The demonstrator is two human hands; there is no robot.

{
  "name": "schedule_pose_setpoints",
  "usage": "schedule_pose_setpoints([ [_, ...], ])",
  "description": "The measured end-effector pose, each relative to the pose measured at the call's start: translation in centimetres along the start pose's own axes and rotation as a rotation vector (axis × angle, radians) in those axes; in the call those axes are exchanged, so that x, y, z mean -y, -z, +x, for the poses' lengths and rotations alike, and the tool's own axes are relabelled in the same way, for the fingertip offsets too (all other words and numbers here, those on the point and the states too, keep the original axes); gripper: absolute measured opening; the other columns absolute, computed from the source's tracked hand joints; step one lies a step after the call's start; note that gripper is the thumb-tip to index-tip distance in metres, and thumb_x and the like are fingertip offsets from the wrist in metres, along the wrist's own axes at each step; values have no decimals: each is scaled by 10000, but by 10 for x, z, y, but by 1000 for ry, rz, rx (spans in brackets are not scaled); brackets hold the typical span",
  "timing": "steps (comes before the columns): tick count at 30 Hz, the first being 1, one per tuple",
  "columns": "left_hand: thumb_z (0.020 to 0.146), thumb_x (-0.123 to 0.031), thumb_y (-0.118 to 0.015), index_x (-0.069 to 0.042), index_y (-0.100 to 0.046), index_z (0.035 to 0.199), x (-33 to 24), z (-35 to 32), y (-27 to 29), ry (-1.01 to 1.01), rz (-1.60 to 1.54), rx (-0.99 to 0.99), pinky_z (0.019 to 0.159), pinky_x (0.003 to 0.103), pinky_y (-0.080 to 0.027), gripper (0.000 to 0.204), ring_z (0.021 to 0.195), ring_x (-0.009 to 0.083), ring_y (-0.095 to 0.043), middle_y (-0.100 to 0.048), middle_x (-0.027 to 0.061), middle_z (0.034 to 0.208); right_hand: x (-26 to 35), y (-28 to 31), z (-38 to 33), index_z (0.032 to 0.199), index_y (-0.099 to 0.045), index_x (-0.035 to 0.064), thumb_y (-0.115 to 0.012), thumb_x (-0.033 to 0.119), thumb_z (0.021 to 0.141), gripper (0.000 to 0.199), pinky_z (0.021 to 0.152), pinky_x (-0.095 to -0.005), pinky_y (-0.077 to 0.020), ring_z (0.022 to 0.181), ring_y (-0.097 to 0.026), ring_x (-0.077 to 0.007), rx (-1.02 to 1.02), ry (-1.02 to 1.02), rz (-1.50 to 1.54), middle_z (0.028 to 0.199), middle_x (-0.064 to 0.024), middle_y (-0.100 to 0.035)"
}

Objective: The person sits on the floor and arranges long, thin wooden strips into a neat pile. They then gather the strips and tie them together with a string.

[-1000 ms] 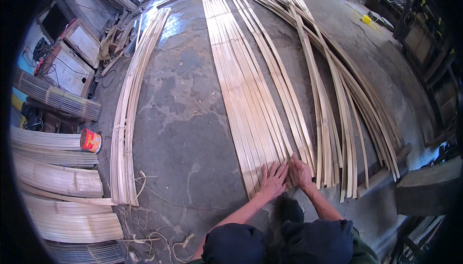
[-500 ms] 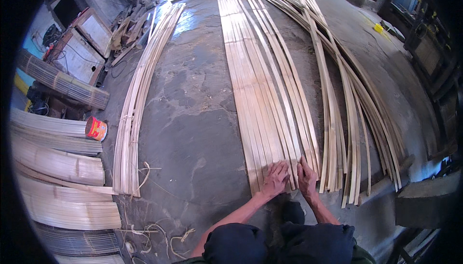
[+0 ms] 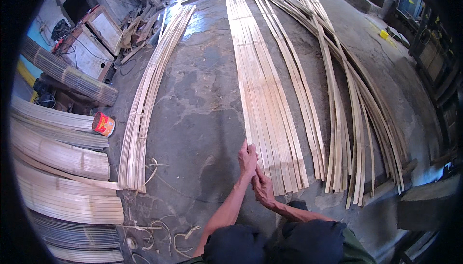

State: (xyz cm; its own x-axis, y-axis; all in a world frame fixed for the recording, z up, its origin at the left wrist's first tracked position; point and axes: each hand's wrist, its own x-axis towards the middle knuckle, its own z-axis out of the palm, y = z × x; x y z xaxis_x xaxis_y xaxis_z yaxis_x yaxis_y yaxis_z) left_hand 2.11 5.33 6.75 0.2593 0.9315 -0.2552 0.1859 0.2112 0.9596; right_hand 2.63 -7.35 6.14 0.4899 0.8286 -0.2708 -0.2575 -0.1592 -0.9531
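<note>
A row of long flat bamboo strips (image 3: 263,85) lies side by side on the concrete floor, running away from me. My left hand (image 3: 247,160) is closed around the near end of the leftmost strip (image 3: 239,71) at the row's left edge. Just below it, my right hand (image 3: 263,188) is curled on the same strip's end, touching the left hand. My knees, in dark trousers, fill the bottom of the view.
Loose curved strips (image 3: 337,100) fan out to the right of the row. A tied bundle of strips (image 3: 144,105) lies to the left, with a red can (image 3: 103,124) beside it. Rolled bamboo mats (image 3: 58,158) and wooden frames (image 3: 91,42) line the left side.
Both hands have moved left, from the right part of the row's near end to its leftmost strip, and have closed on it.
</note>
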Motion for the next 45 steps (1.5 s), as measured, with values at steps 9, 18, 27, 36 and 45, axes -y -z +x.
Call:
schedule_pose_setpoints([
  [9, 920, -155, -510, 2, -455, 1425, 94, 27, 34, -250, 337, -150, 549, 303, -488, 532, 560, 122, -546, -571, 68, 724, 14, -12, -18, 1515, -351, 209, -437, 187, 1043, 480, 529, -261, -457, 593, -509, -99, 206, -152, -211, 761, -18, -566],
  [18, 921, -154, -495, 3, -452, 1425, 76, 9, 16, -135, 269, -75, 516, 306, -490, 529, 566, 125, -580, -604, 82, 733, -11, 12, -9, 1539, -284, 189, -423, 192, 1049, 509, 637, -264, -459, 725, -498, -99, 216, -122, -331, 857, -26, -570],
  [27, 948, -125, -532, 21, -523, 1346, 18, -19, -6, -304, 191, -187, 810, 465, -498, 424, 861, 384, -631, -647, 237, 1059, -1, 29, -19, 1513, -317, 104, -446, 107, 1036, 494, 667, -257, -451, 777, -509, -98, 247, -11, -125, 969, -18, -577],
  [36, 971, -106, -495, -3, -458, 1410, 0, -36, -47, -239, 75, -27, 573, 339, -496, 452, 614, 181, -585, -572, 133, 856, 22, 67, -26, 1548, -255, 156, -461, 125, 1018, 570, 570, -246, -427, 621, -482, -97, 145, 27, -91, 725, -40, -519],
  [45, 969, -214, -561, -11, -335, 1482, 16, -43, -76, -263, 236, 303, 679, 326, -546, 596, 752, 184, -676, -651, 136, 964, -3, 116, -26, 1469, -406, 73, -500, 78, 985, 493, 580, -256, -411, 643, -443, -91, -255, 220, -385, 774, -46, -537],
])
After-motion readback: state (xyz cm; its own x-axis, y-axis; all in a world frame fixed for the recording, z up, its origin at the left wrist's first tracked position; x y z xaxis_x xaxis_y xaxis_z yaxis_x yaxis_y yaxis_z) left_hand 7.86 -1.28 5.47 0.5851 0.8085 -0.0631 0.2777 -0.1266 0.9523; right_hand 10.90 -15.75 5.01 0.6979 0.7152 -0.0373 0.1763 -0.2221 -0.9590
